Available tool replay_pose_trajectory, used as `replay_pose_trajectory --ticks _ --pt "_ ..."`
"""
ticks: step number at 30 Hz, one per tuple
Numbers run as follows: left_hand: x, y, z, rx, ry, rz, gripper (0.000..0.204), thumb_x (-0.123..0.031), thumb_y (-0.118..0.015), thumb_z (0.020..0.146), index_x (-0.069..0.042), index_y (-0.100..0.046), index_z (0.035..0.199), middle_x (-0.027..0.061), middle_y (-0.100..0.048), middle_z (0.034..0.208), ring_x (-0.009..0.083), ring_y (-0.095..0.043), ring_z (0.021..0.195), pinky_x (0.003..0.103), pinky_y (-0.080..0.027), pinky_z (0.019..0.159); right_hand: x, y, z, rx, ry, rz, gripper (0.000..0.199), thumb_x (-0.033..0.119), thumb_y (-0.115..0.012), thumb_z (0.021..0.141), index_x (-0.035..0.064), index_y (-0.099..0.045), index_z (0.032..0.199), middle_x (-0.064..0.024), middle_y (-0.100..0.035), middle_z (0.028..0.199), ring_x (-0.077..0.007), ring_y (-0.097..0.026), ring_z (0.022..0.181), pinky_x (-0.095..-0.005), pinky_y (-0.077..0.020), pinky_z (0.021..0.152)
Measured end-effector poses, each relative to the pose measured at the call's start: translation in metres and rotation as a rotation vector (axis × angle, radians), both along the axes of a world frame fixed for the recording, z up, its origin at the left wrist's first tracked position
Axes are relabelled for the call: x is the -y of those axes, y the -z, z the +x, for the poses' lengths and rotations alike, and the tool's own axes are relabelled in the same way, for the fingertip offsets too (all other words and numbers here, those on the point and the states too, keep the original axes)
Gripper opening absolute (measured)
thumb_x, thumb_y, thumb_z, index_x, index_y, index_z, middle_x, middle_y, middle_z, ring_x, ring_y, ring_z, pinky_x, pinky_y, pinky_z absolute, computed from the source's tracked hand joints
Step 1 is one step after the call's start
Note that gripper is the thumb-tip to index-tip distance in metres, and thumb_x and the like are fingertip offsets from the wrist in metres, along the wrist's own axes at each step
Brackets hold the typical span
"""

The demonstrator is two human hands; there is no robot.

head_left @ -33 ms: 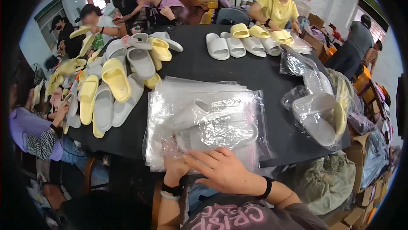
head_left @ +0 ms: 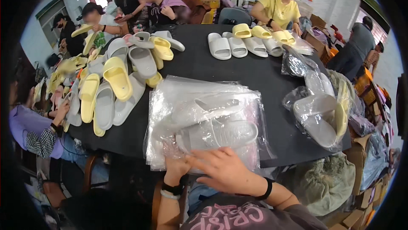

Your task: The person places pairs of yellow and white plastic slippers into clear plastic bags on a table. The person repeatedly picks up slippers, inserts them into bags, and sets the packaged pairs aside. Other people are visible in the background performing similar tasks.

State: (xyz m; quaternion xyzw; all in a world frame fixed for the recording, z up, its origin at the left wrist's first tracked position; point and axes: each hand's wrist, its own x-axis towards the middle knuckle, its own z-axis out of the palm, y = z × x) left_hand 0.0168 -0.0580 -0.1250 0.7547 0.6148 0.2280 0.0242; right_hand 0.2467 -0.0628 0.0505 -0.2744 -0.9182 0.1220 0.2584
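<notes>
Two grey slippers [head_left: 229, 135] lie side by side in a clear plastic bag [head_left: 264, 138], on top of a stack of clear bags [head_left: 163, 102]. My right hand [head_left: 225, 166] is open, its fingers stretched out over the near edge of the bagged slippers. Just left of it, my left hand [head_left: 175, 168] is at the near left edge of the bags. Its fingers are mostly hidden by the plastic and my right fingertips, so their grip does not show.
A pile of grey and yellow slippers [head_left: 117, 79] covers the left of the black table [head_left: 191, 55]. Bagged slippers [head_left: 316, 115] lie at the right edge. A row of slippers [head_left: 219, 46] stands at the far side, near a person in yellow [head_left: 280, 11]. A green sack [head_left: 327, 179] sits at lower right.
The glare on the bag over the slippers has lessened, so the slippers show more clearly. My hands are almost in the same place, and the whole view has shifted slightly.
</notes>
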Motion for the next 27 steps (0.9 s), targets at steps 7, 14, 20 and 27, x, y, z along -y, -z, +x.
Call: replay_pose_trajectory --ticks 7,14,20,27 --pt "-0.002 -0.013 0.006 -0.110 0.028 -0.080 0.070 -0.040 -0.070 0.074 -0.019 -0.053 0.139 0.0262 -0.033 0.151 0.0454 -0.024 0.141 0.065 -0.016 0.113 -0.034 0.032 0.088 -0.107 0.637 0.123 0.071 0.023 -0.075 0.080 0.0041 -0.044 0.141 -0.0212 -0.041 0.145 -0.0390 -0.047 0.125 -0.0470 -0.0401 0.098" --pt "-0.003 0.027 -0.040 0.206 -0.164 -0.311 0.054 -0.028 -0.064 0.084 -0.009 -0.055 0.134 0.0260 -0.038 0.147 0.0473 -0.031 0.135 0.051 -0.025 0.114 -0.024 0.062 0.113 -0.330 0.369 -0.470 0.053 0.030 -0.069 0.086 0.0006 -0.057 0.129 -0.0146 -0.066 0.108 -0.0306 -0.058 0.106 -0.0407 -0.0400 0.097" --pt "-0.001 -0.078 -0.004 -0.009 -0.072 -0.035 0.036 -0.015 -0.060 0.085 0.000 -0.063 0.118 0.0271 -0.056 0.127 0.0461 -0.051 0.117 0.050 -0.038 0.102 -0.012 0.083 0.104 -0.201 0.370 -0.342 0.041 0.034 -0.061 0.092 0.0067 -0.062 0.122 -0.0127 -0.064 0.125 -0.0337 -0.052 0.125 -0.0429 -0.0352 0.102" --pt "0.032 -0.068 -0.048 0.601 -0.502 0.161 0.037 -0.013 -0.054 0.096 0.002 -0.056 0.130 0.0182 -0.064 0.115 0.0273 -0.060 0.107 0.036 -0.044 0.095 -0.014 0.081 0.107 -0.247 0.311 -0.403 0.037 0.033 -0.057 0.094 0.0083 -0.064 0.121 -0.0119 -0.063 0.126 -0.0327 -0.046 0.131 -0.0442 -0.0307 0.106"
